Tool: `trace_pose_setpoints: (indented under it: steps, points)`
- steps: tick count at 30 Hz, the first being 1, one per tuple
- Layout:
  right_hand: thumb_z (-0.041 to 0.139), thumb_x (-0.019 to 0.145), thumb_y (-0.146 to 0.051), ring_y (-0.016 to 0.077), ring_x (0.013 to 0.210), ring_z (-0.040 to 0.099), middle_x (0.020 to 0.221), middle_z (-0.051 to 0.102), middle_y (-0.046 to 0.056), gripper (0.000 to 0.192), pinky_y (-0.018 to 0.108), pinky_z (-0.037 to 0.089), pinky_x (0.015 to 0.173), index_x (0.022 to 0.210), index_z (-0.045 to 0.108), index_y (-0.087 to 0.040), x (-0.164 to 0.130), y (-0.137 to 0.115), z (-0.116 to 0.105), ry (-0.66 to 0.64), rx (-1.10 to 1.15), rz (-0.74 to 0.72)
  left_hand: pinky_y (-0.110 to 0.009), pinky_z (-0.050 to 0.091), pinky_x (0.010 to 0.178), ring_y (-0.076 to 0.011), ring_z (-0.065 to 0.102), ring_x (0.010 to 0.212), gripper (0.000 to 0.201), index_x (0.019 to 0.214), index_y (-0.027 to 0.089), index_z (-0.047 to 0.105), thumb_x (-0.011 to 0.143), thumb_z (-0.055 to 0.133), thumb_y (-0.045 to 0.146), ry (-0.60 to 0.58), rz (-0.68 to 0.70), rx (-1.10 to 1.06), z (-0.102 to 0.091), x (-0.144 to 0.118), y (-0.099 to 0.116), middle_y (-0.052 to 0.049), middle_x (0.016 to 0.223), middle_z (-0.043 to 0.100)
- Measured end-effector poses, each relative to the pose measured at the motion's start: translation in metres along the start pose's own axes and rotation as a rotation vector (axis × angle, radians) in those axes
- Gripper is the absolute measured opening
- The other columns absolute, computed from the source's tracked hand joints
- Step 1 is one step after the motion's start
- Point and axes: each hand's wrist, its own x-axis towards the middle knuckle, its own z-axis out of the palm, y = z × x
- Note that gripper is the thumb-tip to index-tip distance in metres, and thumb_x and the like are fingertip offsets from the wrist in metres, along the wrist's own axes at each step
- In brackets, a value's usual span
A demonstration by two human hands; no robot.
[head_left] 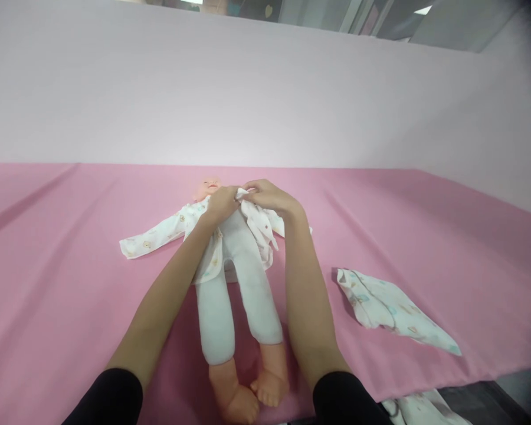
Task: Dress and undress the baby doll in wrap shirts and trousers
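Left hand (pixel 222 202) and right hand (pixel 269 198) meet at the doll's (pixel 239 283) chest, just below its chin. Both are closed in a pinch on the front edges of the shirt (pixel 190 227), the fingertips touching or nearly so. What sits between them, a snap or a tie, is too small to tell.

Risks, as judged:
- The fabric is thin and loose. A pinch this far out on the edge could slip, and the two fronts would fall open again.
- Pulling the fronts across could drag the doll sideways on the smooth pink cloth (pixel 71 283), since nothing holds the body down.
- The right front looks bunched by the wrist, so the edges may close misaligned.

The doll lies on its back in the middle of the worktop, head away, feet toward the person. It has a soft white cloth body and legs, with plastic feet bare. The shirt is white with small prints, one sleeve spread flat to the left.

A second printed garment (pixel 389 310) lies crumpled well apart to the right.
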Motion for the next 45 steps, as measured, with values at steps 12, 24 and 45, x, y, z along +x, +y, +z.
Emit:
trace_pose_setpoints:
  steps: [12, 24, 45]
  points:
    - [0.055, 0.073, -0.017, 0.0132, 0.058, 0.051, 0.068, 0.06, 0.002, 0.013, 0.024, 0.041, 0.054, 0.076, 0.067, -0.017, 0.013, 0.118, -0.02, 0.115, -0.169, 0.413, -0.039, 0.04, 0.088, -0.0268, 0.055, 0.103, 0.039, 0.104, 0.016, 0.067, 0.078, 0.039, 0.005, 0.042, 0.005, 0.356, -0.014, -0.004, -0.006, -0.014, 0.104, 0.065]
    - [0.048, 0.071, -0.009, 0.0127, 0.051, 0.045, 0.055, 0.051, 0.002, 0.019, 0.028, 0.04, 0.057, 0.054, 0.047, -0.018, 0.035, 0.1, 0.002, 0.012, -0.305, 0.365, -0.031, 0.047, 0.082, -0.0208, 0.06, 0.097, 0.038, 0.098, 0.021, 0.071, 0.075, 0.044, 0.009, -0.038, -0.047, 0.192, -0.035, -0.011, -0.006, -0.006, 0.103, 0.068]
    - [0.086, 0.054, -0.022, 0.022, 0.073, 0.067, 0.074, 0.068, 0.011, 0.03, 0.031, 0.056, 0.065, 0.068, 0.063, -0.01, 0.005, 0.089, -0.038, -0.183, -0.228, 0.67, -0.031, 0.042, 0.09, -0.0177, 0.063, 0.094, 0.038, 0.102, 0.021, 0.072, 0.076, 0.047, 0.011, -0.373, 0.402, 0.152, -0.005, -0.021, 0.04, -0.003, 0.103, 0.072]
